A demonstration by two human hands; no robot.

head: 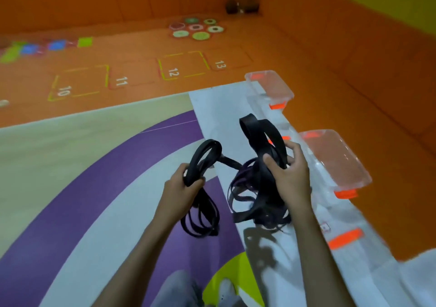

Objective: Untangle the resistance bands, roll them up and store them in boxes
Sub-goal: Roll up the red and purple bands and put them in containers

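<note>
The tangle of black rubber resistance bands [259, 184] hangs in the air between both hands, over the near edge of the white bench [212, 108]. The left hand [181, 188] grips a bunch of thin loops, its fingers curled round them. The right hand [292, 179] clasps the wider bands, thumb pressed on top. 1 strand joins the 2 bunches. Along the bench's right edge lie a near clear plastic box with orange latches [335, 162] and a far box of the same kind [269, 85]. Beyond, the orange floor [141, 75] shows squares numbered 10 to 13.
</note>
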